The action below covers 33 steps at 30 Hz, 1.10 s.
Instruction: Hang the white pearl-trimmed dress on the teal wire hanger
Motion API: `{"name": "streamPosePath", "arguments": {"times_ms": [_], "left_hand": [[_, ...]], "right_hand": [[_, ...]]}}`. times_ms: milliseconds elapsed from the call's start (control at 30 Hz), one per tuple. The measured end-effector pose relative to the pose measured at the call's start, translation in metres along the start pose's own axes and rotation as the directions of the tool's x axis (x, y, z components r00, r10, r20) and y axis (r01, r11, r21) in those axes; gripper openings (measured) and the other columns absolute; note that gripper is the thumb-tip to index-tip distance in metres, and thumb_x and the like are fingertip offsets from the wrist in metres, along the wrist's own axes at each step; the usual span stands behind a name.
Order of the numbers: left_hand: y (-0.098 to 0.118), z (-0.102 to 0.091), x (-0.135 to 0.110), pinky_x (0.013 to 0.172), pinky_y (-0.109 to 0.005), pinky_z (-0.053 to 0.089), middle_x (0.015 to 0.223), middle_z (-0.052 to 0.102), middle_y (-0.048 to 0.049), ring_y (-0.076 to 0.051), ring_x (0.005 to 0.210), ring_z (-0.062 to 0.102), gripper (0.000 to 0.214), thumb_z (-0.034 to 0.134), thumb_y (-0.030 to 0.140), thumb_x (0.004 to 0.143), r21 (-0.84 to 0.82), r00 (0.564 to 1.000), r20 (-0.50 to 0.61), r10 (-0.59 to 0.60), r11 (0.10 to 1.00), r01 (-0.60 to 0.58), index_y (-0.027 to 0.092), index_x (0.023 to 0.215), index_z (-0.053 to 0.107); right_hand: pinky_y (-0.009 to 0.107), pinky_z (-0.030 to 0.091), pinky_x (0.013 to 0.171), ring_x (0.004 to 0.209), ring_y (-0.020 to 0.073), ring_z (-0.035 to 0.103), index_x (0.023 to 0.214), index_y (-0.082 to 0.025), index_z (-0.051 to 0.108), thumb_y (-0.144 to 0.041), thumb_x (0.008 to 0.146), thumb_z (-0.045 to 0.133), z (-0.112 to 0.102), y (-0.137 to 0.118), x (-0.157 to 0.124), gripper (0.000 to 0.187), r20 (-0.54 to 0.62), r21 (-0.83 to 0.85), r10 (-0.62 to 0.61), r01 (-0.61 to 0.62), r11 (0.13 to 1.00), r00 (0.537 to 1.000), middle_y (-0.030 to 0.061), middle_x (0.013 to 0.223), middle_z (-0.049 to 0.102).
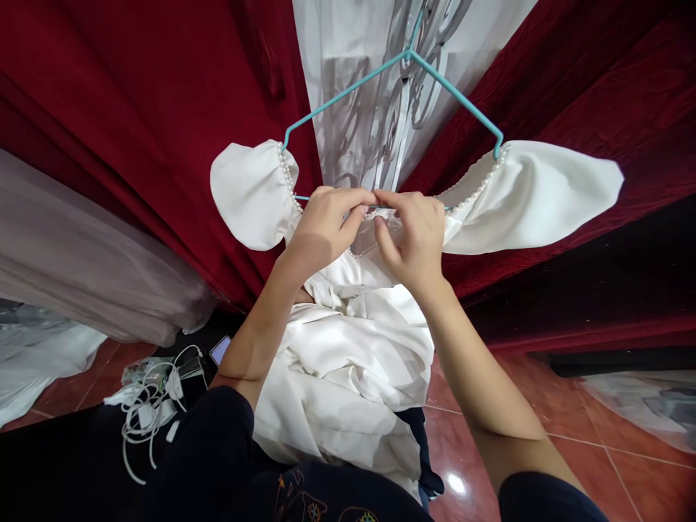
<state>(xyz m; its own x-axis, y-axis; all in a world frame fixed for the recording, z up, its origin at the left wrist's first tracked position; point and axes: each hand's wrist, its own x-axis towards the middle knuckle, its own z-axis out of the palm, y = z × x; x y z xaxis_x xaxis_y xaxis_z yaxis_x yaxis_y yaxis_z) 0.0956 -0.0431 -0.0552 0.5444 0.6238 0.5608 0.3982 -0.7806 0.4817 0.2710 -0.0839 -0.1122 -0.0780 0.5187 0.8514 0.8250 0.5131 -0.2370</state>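
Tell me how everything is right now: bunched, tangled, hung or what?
Blue clothes hanger: upright
White satin dress: on the hanger, skirt bunched
Left grip: fingers bent, at the hanger's lower bar
Right grip: thumb apart from forefinger
White cables: tangled
Phone: lying screen up
Red curtains: hanging in folds
Red floor tiles: shiny

1. The dress is plain, glossy white.
2. Its beads are pearly white.
3. The hanger is light blue-green.
4. The left curtain is deep red.
5. The right curtain is deep red, patterned tone on tone.
6. The far grille is silvery grey.
7. The floor is reddish-brown with pale lines.
8. The near-left cables are white.
9. The near shirt is dark navy with orange motifs.
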Motion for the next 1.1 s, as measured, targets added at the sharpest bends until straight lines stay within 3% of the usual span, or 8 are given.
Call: {"name": "streamPosePath", "arguments": {"times_ms": [67,167,233,433,667,800,933,1100], "left_hand": [[0.004,-0.004,-0.009,0.111,-0.036,0.053,0.117,0.078,0.0006,-0.016,0.113,0.071,0.022,0.053,0.013,0.108,0.038,0.975,-0.209,0.077,0.997,-0.070,0.022,0.113,0.073],[0.000,-0.017,-0.020,0.115,-0.043,0.051,0.124,0.070,-0.0053,-0.020,0.125,0.062,0.015,0.066,0.018,0.105,0.257,0.773,-0.616,0.151,0.966,0.016,0.024,0.118,0.072],[-0.012,-0.028,-0.022,0.117,-0.047,0.047,0.130,0.064,-0.0066,-0.024,0.126,0.058,0.035,0.080,0.024,0.097,0.349,0.702,-0.699,0.139,0.923,0.164,0.025,0.129,0.067],[-0.072,-0.054,-0.010,0.108,-0.039,0.045,0.129,0.067,0.0060,-0.011,0.122,0.056,0.026,0.033,0.034,0.121,0.238,0.876,-0.478,-0.065,0.950,0.201,0.022,0.128,0.054],[-0.130,-0.082,-0.031,0.085,-0.037,0.048,0.119,0.073,0.0023,-0.011,0.108,0.063,0.065,0.006,0.060,0.117,0.179,0.771,-0.602,-0.210,0.905,0.386,0.017,0.125,0.054],[-0.111,-0.092,-0.063,0.085,-0.041,0.058,0.108,0.081,0.0051,-0.022,0.100,0.072,0.036,0.056,0.056,0.104,0.043,0.935,-0.146,-0.325,0.942,0.334,0.028,0.116,0.076],[-0.065,-0.080,-0.066,0.085,-0.037,0.062,0.110,0.083,-0.0017,-0.025,0.098,0.077,0.031,0.059,0.036,0.100,0.010,0.896,0.354,-0.268,0.959,0.282,0.026,0.116,0.084],[-0.025,-0.049,-0.042,0.104,-0.037,0.055,0.122,0.080,-0.0002,-0.019,0.113,0.072,0.042,0.052,0.010,0.103,0.035,0.983,-0.115,0.144,0.989,-0.141,0.030,0.125,0.081]], "right_hand": [[0.044,0.048,0.100,0.103,0.0219,0.070,0.130,-0.028,0.063,-0.029,0.104,0.050,0.002,0.001,0.000,0.029,-0.076,0.026,0.033,-0.031,0.999,0.997,0.0044,0.115,0.075],[0.045,0.048,0.099,0.099,0.0225,0.070,0.114,-0.029,0.069,-0.027,0.101,0.050,0.004,0.002,0.000,0.024,-0.111,0.016,0.055,-0.053,0.998,0.992,0.0030,0.105,0.076],[0.047,0.049,0.099,0.097,0.0235,0.070,0.106,-0.029,0.071,-0.028,0.100,0.051,0.006,0.002,0.000,0.021,-0.115,0.008,0.067,-0.066,0.998,0.991,0.0029,0.101,0.075],[0.050,0.049,0.099,0.092,0.0251,0.069,0.098,-0.029,0.071,-0.028,0.096,0.055,0.007,0.011,-0.002,0.016,-0.153,0.026,0.128,-0.126,0.992,0.980,0.0032,0.094,0.073],[0.051,0.050,0.099,0.094,0.0242,0.070,0.100,-0.028,0.072,-0.023,0.096,0.056,0.003,0.014,-0.001,0.017,-0.177,0.127,0.084,-0.062,0.990,0.981,0.0028,0.096,0.072],[0.052,0.053,0.097,0.096,0.0249,0.071,0.102,-0.030,0.071,-0.025,0.097,0.055,0.007,0.004,0.000,0.018,-0.142,0.097,0.127,-0.114,0.989,0.982,0.0029,0.098,0.073],[0.053,0.051,0.100,0.098,0.0253,0.070,0.105,-0.031,0.071,-0.024,0.098,0.054,0.011,0.002,-0.001,0.019,-0.144,0.093,0.130,-0.118,0.989,0.981,0.0032,0.100,0.073],[0.052,0.049,0.101,0.098,0.0250,0.070,0.104,-0.029,0.072,-0.023,0.099,0.055,0.008,0.006,0.001,0.019,-0.140,0.097,0.132,-0.119,0.988,0.981,0.0036,0.098,0.072]]}}
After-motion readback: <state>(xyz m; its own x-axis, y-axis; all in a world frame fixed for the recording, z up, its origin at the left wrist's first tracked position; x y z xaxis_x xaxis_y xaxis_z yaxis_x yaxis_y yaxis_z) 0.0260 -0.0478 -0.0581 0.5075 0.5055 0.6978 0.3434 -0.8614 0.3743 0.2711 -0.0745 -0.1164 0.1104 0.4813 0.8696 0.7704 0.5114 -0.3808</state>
